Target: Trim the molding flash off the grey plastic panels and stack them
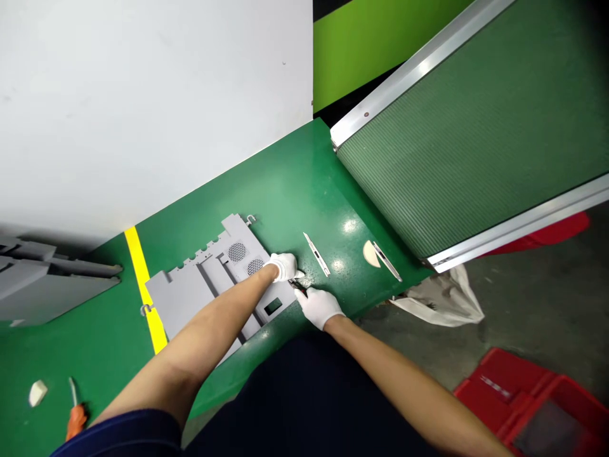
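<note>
A grey moulded plastic panel (183, 303) with round grilles and a rectangular cutout lies on the green work table. My left hand (284, 266), in a white glove, is closed on the panel's right edge beside the lower grille. Just in front of it, my gloved right hand (321, 308) grips small cutting pliers (299, 289) with dark jaws and a bit of red on the handle. The jaws are at the panel's edge, close to my left fingers; their exact contact is hidden. Small dark specks lie on the table nearby.
A white craft knife (316, 254), a second slim tool (387, 261) and a cream-coloured piece (371, 254) lie right. An orange-handled tool (76, 419) and white block (37, 393) lie left, near stacked grey panels (47, 292). A conveyor belt (476, 139) adjoins; red crates (514, 387) stand below.
</note>
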The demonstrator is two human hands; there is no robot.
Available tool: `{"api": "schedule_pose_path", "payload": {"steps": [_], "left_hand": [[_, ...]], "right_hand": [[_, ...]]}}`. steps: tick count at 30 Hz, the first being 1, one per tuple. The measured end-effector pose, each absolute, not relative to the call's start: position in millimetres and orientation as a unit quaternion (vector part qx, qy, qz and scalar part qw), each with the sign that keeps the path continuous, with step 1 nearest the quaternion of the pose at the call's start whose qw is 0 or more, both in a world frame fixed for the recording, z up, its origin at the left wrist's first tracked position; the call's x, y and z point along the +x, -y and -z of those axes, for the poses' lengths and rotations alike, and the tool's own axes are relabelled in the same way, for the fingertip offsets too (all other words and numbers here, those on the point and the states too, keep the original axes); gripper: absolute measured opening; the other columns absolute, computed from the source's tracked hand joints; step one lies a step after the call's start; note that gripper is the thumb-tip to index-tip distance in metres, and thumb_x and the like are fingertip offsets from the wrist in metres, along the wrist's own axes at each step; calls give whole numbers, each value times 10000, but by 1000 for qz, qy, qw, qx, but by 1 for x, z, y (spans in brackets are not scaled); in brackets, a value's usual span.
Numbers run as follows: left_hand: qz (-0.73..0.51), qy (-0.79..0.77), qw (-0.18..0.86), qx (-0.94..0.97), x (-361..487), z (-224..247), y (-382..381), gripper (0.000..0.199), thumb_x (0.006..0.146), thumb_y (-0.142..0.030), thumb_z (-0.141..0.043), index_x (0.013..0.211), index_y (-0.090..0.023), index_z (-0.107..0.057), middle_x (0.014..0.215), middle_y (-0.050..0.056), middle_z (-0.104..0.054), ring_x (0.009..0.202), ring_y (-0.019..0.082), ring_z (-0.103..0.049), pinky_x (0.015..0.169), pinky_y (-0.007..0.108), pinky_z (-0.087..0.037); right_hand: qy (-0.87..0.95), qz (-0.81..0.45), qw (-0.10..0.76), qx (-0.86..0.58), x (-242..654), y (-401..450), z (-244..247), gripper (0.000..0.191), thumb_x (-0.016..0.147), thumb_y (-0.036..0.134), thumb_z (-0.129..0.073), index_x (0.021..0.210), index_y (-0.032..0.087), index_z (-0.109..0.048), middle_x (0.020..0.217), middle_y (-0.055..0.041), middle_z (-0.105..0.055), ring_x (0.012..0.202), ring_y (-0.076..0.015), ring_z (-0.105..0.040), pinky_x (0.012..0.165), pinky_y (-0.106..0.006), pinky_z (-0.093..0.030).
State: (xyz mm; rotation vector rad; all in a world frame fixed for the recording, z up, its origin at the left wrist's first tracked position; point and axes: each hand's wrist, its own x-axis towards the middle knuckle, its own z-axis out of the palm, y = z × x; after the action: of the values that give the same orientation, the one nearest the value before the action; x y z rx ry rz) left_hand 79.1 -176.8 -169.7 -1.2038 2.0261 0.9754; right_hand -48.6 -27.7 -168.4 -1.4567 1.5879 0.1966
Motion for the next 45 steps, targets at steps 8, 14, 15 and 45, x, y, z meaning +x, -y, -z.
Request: {"api": "schedule_pose_path", "payload": {"steps": [8, 14, 15, 45], "left_hand": [[-373, -745, 323, -449, 82, 153, 180, 467, 865, -619, -658, 740, -174, -727, 745, 82, -722, 695, 194, -594, 727, 346, -433], [-402, -740, 329, -427, 81, 156, 182, 455, 840, -634, -658, 780, -193, -754, 752, 67, -730, 690, 207, -607, 723, 344, -442], [-416, -739, 328, -417, 82, 157, 183, 436, 823, -627, -680, 787, -199, -760, 753, 54, -733, 681, 198, -603, 712, 332, -443], [-587, -290, -428, -623, 218, 115, 275, 226, 663, -94, -658, 885, -113, -693, 691, 38, -646, 576, 135, -604, 454, 209, -456]], "right_hand": [[-662, -42, 475, -579, -52, 31, 171, 750, 976, 743, -254, 1070, 155, -710, 1094, -196, -756, 1037, -345, -727, 888, -419, -532], [-654, -40, 470, -592, -50, 33, 172, 722, 1001, 702, -240, 1015, 163, -720, 1032, -201, -773, 1014, -348, -736, 884, -434, -536], [-653, -42, 466, -596, -49, 33, 172, 714, 1007, 690, -241, 1012, 161, -721, 1022, -202, -774, 1008, -349, -738, 884, -437, -537], [-671, -3, 509, -539, -34, 92, 157, 738, 1003, 719, -200, 1020, 192, -716, 1093, -191, -762, 1085, -334, -708, 922, -414, -497]]}}
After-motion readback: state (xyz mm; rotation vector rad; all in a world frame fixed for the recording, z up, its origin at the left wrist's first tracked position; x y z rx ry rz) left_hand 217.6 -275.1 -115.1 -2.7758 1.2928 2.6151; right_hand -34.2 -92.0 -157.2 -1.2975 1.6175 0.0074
